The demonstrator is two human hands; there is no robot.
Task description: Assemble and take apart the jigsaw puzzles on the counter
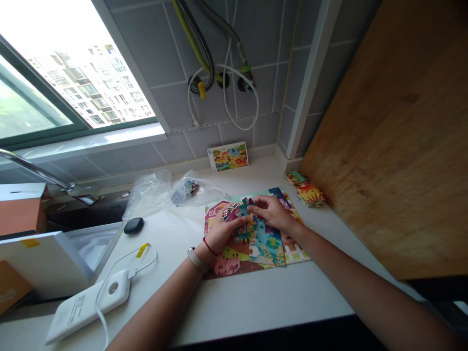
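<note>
My left hand (222, 231), with a watch and a red cord at the wrist, is closed around a bunch of colourful jigsaw puzzle pieces (231, 212). The fingers of my right hand (273, 212) pinch a teal puzzle piece (244, 206) at the edge of that bunch. Both hands hover over a colourful farm-picture sheet (227, 266) lying on the counter. On its right half lies a teal section (269, 243) with a frog and orange plants, partly hidden by my hands.
Stacked puzzle pieces (310, 194) lie by the wooden panel (387, 136) at right. A plastic bag with pieces (190, 189) sits behind the sheet. An animal picture card (230, 158) leans on the wall. At left are a power bank (91, 304), black case (133, 225) and sink (80, 214).
</note>
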